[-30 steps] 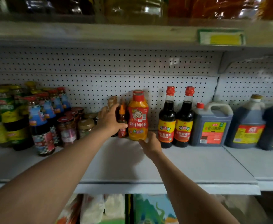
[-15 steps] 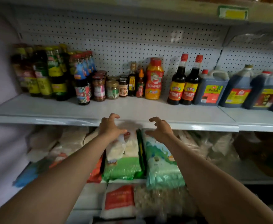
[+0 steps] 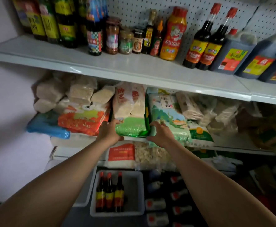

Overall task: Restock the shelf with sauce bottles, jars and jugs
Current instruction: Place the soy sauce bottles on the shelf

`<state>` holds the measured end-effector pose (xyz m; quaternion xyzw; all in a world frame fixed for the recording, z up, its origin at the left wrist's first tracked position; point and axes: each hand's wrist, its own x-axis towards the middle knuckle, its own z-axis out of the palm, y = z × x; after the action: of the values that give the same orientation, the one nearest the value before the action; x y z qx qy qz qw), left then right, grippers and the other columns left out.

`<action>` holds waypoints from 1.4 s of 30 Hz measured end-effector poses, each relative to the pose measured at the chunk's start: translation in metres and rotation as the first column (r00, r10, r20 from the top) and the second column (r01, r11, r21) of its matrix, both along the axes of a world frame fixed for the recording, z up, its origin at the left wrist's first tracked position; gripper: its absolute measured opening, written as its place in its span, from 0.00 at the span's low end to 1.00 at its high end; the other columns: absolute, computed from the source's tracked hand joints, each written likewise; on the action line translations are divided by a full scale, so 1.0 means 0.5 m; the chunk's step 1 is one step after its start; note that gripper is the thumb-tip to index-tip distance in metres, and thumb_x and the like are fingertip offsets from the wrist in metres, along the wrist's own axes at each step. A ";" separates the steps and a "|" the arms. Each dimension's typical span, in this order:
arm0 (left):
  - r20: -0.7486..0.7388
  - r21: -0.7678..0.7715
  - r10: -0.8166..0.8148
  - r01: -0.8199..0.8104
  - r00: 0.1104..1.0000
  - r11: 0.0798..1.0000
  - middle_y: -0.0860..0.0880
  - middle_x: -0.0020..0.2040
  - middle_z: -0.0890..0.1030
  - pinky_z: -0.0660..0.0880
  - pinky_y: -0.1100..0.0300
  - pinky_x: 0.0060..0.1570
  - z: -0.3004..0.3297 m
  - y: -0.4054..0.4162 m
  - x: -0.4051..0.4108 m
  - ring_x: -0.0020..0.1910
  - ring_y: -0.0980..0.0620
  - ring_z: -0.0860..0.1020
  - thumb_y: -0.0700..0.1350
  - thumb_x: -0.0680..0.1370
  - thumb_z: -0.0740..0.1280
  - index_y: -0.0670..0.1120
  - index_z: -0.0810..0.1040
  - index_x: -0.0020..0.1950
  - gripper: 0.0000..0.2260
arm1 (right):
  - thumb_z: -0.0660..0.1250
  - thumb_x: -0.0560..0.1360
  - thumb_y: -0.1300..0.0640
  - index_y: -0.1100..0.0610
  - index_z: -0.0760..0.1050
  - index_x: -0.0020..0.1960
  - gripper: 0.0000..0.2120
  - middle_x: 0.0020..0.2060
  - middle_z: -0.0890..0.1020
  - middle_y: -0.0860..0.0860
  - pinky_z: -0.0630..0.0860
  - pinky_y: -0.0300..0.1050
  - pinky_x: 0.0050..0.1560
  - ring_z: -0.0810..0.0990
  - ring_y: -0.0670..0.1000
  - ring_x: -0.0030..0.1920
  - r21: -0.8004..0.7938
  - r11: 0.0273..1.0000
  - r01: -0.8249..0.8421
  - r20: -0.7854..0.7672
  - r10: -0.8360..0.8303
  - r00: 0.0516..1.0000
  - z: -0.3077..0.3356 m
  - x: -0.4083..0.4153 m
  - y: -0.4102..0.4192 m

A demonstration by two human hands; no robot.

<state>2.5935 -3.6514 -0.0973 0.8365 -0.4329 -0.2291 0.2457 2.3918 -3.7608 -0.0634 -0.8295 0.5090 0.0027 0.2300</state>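
Fingers of the left hand (image 3: 108,133) and right hand (image 3: 161,136) hang loosely curled, holding nothing. The shelf (image 3: 134,69) is partly stocked; three sauce bottles (image 3: 109,192) wait in the bin (image 3: 134,192) below.

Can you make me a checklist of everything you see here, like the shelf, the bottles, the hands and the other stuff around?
Surface: white sauce shelf, bare along its front.
Job's things: orange sauce bottle upright at the back; two dark red-capped bottles beside it; dark jugs to the right; small jars to the left; three dark bottles in the grey bin below.
Clutter: rice and grain bags on the lower shelf.
Hands: left hand and right hand in front of the green bag, fingers loosely curled, holding nothing.
Cables: nothing seen.
Surroundings: pegboard back wall; more red-capped bottles, blurred, right of the bin.
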 end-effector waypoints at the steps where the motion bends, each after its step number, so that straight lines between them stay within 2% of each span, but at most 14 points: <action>1: -0.016 0.023 0.005 -0.005 1.000 1.000 0.43 0.62 0.71 0.73 0.56 0.49 -0.019 0.008 0.003 0.58 0.42 0.74 0.51 0.66 0.80 0.54 0.70 0.68 0.34 | 0.76 0.72 0.50 0.49 0.67 0.74 0.34 0.66 0.73 0.58 0.74 0.49 0.59 0.73 0.60 0.65 0.016 1.000 -0.003 -0.017 0.003 1.000 -0.018 0.002 0.005; 6: -0.082 0.122 0.057 -0.047 0.995 0.991 0.42 0.63 0.69 0.72 0.51 0.58 -0.123 0.045 0.003 0.61 0.39 0.71 0.51 0.67 0.79 0.53 0.69 0.69 0.33 | 0.76 0.72 0.50 0.51 0.67 0.74 0.34 0.68 0.73 0.56 0.72 0.48 0.63 0.72 0.58 0.68 0.114 0.992 -0.047 -0.083 0.057 0.995 -0.132 0.014 0.020; 12: -0.182 0.257 0.178 -0.128 0.967 0.958 0.41 0.63 0.73 0.74 0.51 0.58 -0.306 0.077 -0.005 0.61 0.41 0.73 0.52 0.66 0.79 0.48 0.69 0.70 0.36 | 0.74 0.74 0.48 0.51 0.69 0.72 0.30 0.69 0.73 0.55 0.76 0.49 0.59 0.75 0.58 0.66 0.290 0.956 -0.042 -0.162 0.092 0.982 -0.335 0.008 0.018; 16: -0.220 0.368 0.245 -0.152 0.944 0.917 0.41 0.66 0.72 0.71 0.54 0.57 -0.462 0.105 -0.009 0.64 0.41 0.72 0.47 0.71 0.77 0.44 0.67 0.71 0.33 | 0.72 0.76 0.46 0.53 0.67 0.74 0.30 0.69 0.73 0.55 0.74 0.48 0.59 0.73 0.57 0.67 0.419 0.907 -0.044 -0.194 0.137 0.971 -0.507 0.001 0.009; 21: -0.245 0.466 0.326 -0.184 0.913 0.866 0.42 0.67 0.70 0.71 0.52 0.57 -0.683 0.127 -0.027 0.64 0.42 0.73 0.53 0.73 0.75 0.47 0.66 0.72 0.32 | 0.69 0.78 0.44 0.54 0.68 0.74 0.29 0.70 0.73 0.53 0.71 0.44 0.56 0.74 0.55 0.68 0.537 0.843 0.030 -0.210 0.099 0.973 -0.753 -0.006 0.013; 24: -0.267 0.500 0.341 -0.173 0.901 0.849 0.44 0.68 0.72 0.69 0.51 0.60 -0.829 0.132 -0.046 0.67 0.43 0.70 0.55 0.75 0.72 0.45 0.67 0.72 0.30 | 0.69 0.78 0.43 0.55 0.69 0.73 0.28 0.71 0.73 0.54 0.72 0.46 0.61 0.73 0.56 0.69 0.596 0.797 0.100 -0.209 0.033 0.977 -0.908 -0.015 0.027; 26: -0.290 0.517 0.371 -0.182 0.882 0.837 0.44 0.64 0.75 0.71 0.51 0.57 -0.933 0.133 -0.059 0.62 0.44 0.74 0.55 0.76 0.70 0.44 0.69 0.69 0.26 | 0.68 0.79 0.44 0.57 0.70 0.73 0.28 0.70 0.73 0.54 0.70 0.44 0.59 0.73 0.56 0.69 0.633 0.761 0.144 -0.213 -0.007 0.977 -1.018 -0.023 0.041; 29: -0.338 0.516 0.414 -0.201 0.845 0.833 0.52 0.51 0.76 0.70 0.58 0.46 -1.055 0.126 -0.073 0.45 0.54 0.75 0.55 0.78 0.68 0.46 0.71 0.59 0.16 | 0.68 0.79 0.43 0.55 0.71 0.67 0.23 0.62 0.75 0.53 0.70 0.43 0.56 0.75 0.55 0.64 0.679 0.706 0.199 -0.208 -0.074 0.975 -1.152 -0.032 0.061; 32: -0.377 0.496 0.454 -0.238 0.808 0.835 0.52 0.53 0.80 0.75 0.50 0.54 -1.182 0.123 -0.078 0.53 0.49 0.79 0.66 0.73 0.65 0.48 0.74 0.61 0.27 | 0.66 0.80 0.44 0.61 0.73 0.68 0.25 0.62 0.78 0.56 0.74 0.49 0.60 0.77 0.57 0.62 0.700 0.669 0.249 -0.212 -0.138 0.967 -1.279 -0.028 0.073; 34: -0.388 0.474 0.470 -0.266 0.793 0.839 0.53 0.55 0.78 0.74 0.52 0.53 -1.255 0.129 -0.085 0.54 0.51 0.77 0.62 0.76 0.65 0.49 0.73 0.64 0.23 | 0.66 0.79 0.43 0.60 0.75 0.66 0.24 0.61 0.80 0.56 0.77 0.49 0.57 0.79 0.56 0.58 0.734 0.620 0.276 -0.188 -0.205 0.960 -1.353 -0.021 0.081; 36: -0.397 0.458 0.479 -0.284 0.783 0.843 0.51 0.57 0.77 0.70 0.57 0.51 -1.303 0.128 -0.095 0.55 0.53 0.75 0.55 0.80 0.65 0.48 0.71 0.68 0.19 | 0.67 0.78 0.39 0.56 0.76 0.65 0.25 0.59 0.81 0.52 0.77 0.46 0.57 0.80 0.51 0.55 0.794 0.517 0.321 -0.172 -0.315 0.933 -1.411 -0.012 0.090; 39: -0.448 0.436 0.417 -0.214 0.791 0.874 0.55 0.49 0.79 0.69 0.65 0.44 -1.352 0.118 -0.117 0.50 0.56 0.78 0.53 0.82 0.62 0.47 0.74 0.58 0.11 | 0.66 0.80 0.43 0.51 0.75 0.55 0.13 0.55 0.80 0.46 0.74 0.47 0.63 0.76 0.44 0.50 0.855 0.401 0.328 -0.138 -0.435 0.890 -1.470 -0.001 0.110; 40: -0.466 0.431 0.395 -0.187 0.792 0.883 0.55 0.47 0.79 0.68 0.67 0.41 -1.368 0.116 -0.126 0.50 0.56 0.79 0.53 0.82 0.61 0.47 0.75 0.57 0.11 | 0.65 0.81 0.44 0.51 0.75 0.59 0.13 0.60 0.79 0.47 0.73 0.47 0.63 0.76 0.44 0.52 0.877 0.366 0.313 -0.127 -0.451 0.883 -1.485 0.002 0.117; 42: -0.508 0.404 0.376 -0.171 0.775 0.899 0.53 0.51 0.80 0.68 0.67 0.41 -1.393 0.112 -0.141 0.53 0.54 0.79 0.54 0.82 0.60 0.46 0.76 0.60 0.14 | 0.62 0.82 0.43 0.50 0.71 0.69 0.19 0.66 0.76 0.48 0.71 0.48 0.60 0.75 0.48 0.59 0.907 0.302 0.292 -0.117 -0.486 0.866 -1.505 0.009 0.132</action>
<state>2.5229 -3.5955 -0.7937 0.8117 -0.1646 -0.5016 0.2498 2.3963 -3.6945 -0.8157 -0.4180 0.5871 0.1459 0.6777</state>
